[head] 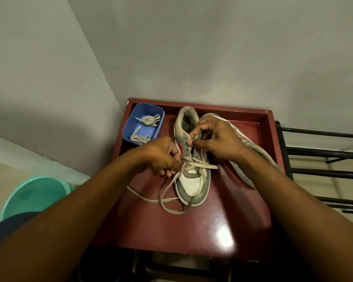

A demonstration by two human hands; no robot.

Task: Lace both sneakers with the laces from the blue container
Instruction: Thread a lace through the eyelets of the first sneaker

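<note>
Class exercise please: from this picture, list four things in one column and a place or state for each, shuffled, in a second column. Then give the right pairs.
Things
1. blue container
2. left hand
3. right hand
4. teal tub

Places or states
A. low down, left of the table
B. pinches a lace by the lower eyelets
C. holds coiled spare laces
D. grips the sneaker at its eyelet strip

Pairs: 1-C, 2-B, 3-D, 4-A

Container [129, 127] left of sneakers [192, 186], on table [192, 226].
</note>
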